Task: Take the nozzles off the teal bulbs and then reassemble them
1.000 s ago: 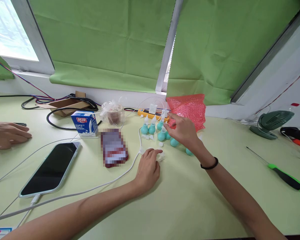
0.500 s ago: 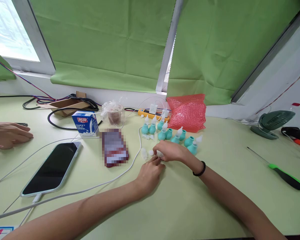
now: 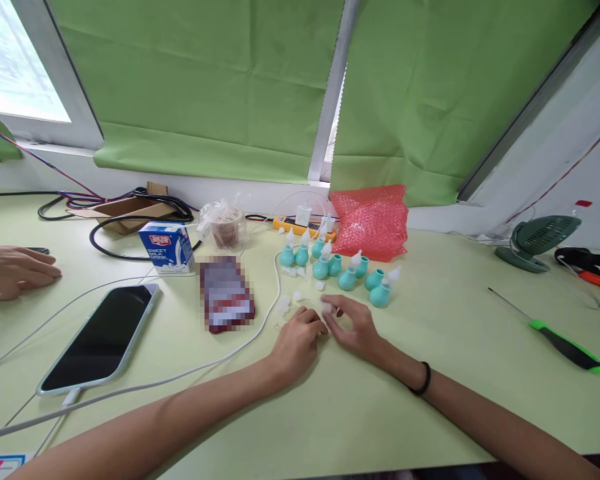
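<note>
My right hand (image 3: 356, 327) pinches a small translucent white piece (image 3: 326, 307) between thumb and fingertips, just above the table. Close by on its left, my left hand (image 3: 296, 341) rests on the table with fingers curled; whatever they hold, if anything, is hidden. Loose translucent plastic parts (image 3: 283, 305) lie beyond the left hand, and a small white piece (image 3: 320, 286) sits past the right fingertips. Behind both hands stand several teal rubber bulbs (image 3: 381, 293), some with a clear pointed tip (image 3: 395, 274), others with a bare opening.
A phone (image 3: 103, 337) on a white cable, a red-edged blurred device (image 3: 253, 313) and a milk carton (image 3: 167, 250) lie left. Another person's hand (image 3: 17, 270) rests far left. Behind are red bubble wrap (image 3: 370, 223) and a power strip (image 3: 283, 225); right, a screwdriver (image 3: 565, 345) and fan (image 3: 545, 240).
My right hand has drawn back from over the left fingers and turned, now showing the white piece in its pinch. My left hand has stayed nearly in place. The view has shifted slightly.
</note>
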A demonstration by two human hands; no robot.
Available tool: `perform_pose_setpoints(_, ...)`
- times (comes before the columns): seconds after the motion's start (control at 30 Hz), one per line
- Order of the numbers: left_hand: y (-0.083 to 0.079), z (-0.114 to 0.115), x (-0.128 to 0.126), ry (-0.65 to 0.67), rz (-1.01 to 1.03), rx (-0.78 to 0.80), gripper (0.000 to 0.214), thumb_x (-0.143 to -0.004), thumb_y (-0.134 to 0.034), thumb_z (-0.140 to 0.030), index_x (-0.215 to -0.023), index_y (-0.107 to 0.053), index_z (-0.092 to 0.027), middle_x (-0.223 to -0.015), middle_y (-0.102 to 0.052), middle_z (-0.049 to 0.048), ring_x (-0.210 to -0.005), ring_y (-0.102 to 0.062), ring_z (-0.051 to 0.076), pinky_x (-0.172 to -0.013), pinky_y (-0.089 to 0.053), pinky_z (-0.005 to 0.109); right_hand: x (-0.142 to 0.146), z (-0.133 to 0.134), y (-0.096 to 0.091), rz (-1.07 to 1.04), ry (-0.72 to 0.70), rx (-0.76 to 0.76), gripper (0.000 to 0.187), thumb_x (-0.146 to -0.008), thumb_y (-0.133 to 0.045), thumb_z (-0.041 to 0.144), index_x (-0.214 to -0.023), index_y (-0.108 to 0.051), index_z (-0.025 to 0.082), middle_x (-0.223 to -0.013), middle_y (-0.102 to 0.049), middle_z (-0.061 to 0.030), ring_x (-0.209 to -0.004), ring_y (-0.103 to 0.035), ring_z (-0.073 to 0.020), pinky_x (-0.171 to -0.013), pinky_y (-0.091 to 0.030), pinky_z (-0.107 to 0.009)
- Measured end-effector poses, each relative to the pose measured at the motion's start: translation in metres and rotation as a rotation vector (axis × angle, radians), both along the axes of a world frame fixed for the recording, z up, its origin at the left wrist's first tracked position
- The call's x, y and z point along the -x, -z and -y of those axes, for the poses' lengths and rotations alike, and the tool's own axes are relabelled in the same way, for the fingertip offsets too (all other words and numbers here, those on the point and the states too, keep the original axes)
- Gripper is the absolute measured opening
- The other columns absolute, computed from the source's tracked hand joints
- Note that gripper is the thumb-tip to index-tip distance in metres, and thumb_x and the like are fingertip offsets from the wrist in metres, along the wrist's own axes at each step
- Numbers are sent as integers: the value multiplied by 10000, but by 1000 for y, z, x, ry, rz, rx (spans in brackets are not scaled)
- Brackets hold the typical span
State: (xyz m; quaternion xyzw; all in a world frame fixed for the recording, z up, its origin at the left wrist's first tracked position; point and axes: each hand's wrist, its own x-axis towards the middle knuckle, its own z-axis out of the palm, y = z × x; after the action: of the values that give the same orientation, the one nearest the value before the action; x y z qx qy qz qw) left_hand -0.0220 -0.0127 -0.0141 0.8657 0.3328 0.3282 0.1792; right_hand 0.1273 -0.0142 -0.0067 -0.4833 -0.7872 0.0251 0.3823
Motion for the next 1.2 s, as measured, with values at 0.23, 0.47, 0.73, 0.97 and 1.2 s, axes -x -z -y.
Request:
perform_pose_setpoints(0.23, -7, 0, 0, -41, 431, 190, 161, -711, -436, -72, -723, -567, -165, -781, -553, 43, -774, -549, 146, -642, -482, 253, 14, 15, -7, -690, -131, 341, 244, -718, -547, 299, -934, -482, 207, -789, -592, -28, -568, -555, -122, -537, -490, -281)
perform_pose_setpoints(0.47, -12, 1, 2, -105, 612, 351, 61, -743, -463, -161, -728, -522, -154, -742, -548, 21, -735, -547, 128, -641, -493, 255, 22, 21, -10, -1061, -171, 694, 310, -713, -562, 364, -936, -409, 213, -714, -591, 3, -578, -591, -138, -548, -498, -299)
perform_pose_setpoints(0.73, -12, 1, 1, -48, 658, 357, 47, -722, -492, -148, -704, -535, -153, -800, -572, 26, -782, -556, 129, -707, -497, 268, 20, 14, -7, -1033, -176, 693, 327, -712, -548, 402, -936, -406, 211, -630, -565, 27, -588, -588, -137, -583, -482, -295)
perform_pose_setpoints(0.97, -11, -1, 0, -48, 740, 490, 24, -697, -534, -156, -703, -513, -145, -744, -560, 18, -707, -564, 122, -649, -498, 259, 17, 11, -2, -966, -229, 742, 309, -773, -437, 446, -961, -355, 216, -523, -535, 52, -369, -478, -96, -372, -360, -204)
perform_pose_setpoints(1.2, -11, -2, 0, -51, 767, 517, 73, -675, -547, -147, -671, -474, -151, -705, -549, 10, -712, -562, 129, -614, -478, 242, 18, 12, -3, -920, -208, 711, 282, -782, -416, 435, -942, -354, 212, -538, -530, 54, -348, -394, -61, -349, -277, -169)
